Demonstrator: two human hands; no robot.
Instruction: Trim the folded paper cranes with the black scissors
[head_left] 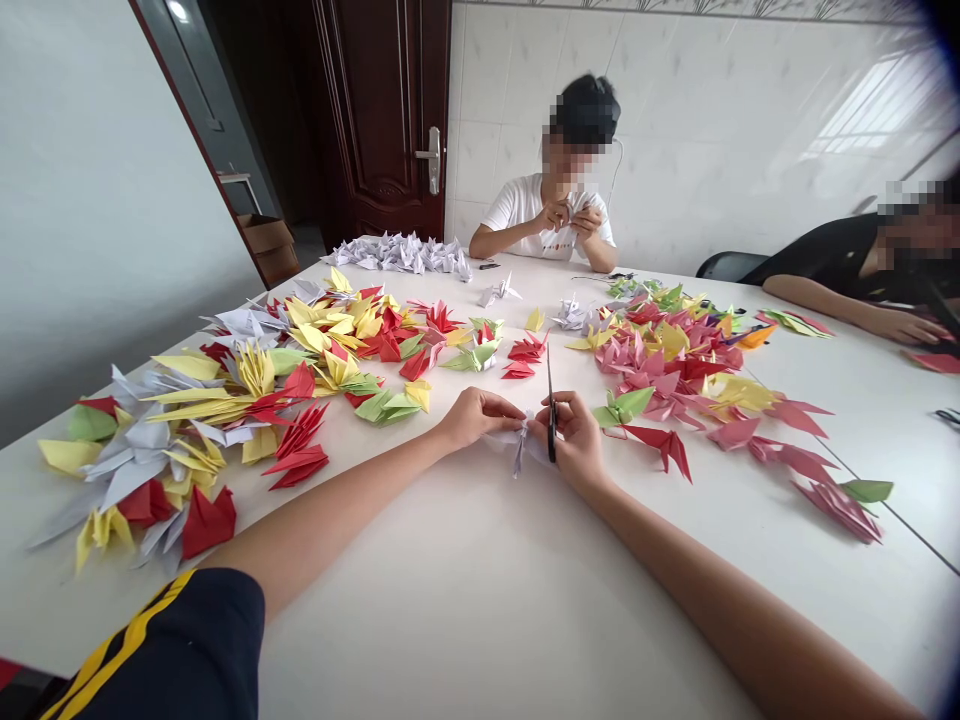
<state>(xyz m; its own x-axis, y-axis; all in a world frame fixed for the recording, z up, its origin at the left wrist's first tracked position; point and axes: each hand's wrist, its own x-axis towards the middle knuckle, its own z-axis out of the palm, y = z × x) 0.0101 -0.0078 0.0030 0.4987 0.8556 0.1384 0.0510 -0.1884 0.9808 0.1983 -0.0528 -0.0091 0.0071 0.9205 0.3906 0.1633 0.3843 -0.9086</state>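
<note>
I see a white, smooth worktop [480,610] with two bare forearms reaching in from the bottom corners, their hands meeting near the centre. The left hand [484,415] is closed in a pinch, thumb against fingers, on a small white folded-paper piece [519,452] held just above the worktop between both hands. The right hand [576,435] is curled around a slim pair of dark-handled metal scissors [552,415], blades pointing up and away from me, its fingertips close against the same paper; I cannot tell whether they grip it too.

To the left spreads a large, loose heap of yellow, red, white and green folded-paper pieces [251,370]. To the right lies a second heap, mostly pink, with red, yellow and green pieces [652,350] mixed in. At the far left edge I see a dense cluster of white folded-paper pieces [405,253]. Across the worktop, a co-worker in a white T-shirt [506,210] holds something small in both hands; at right, another in black [825,250] leans on a forearm.
</note>
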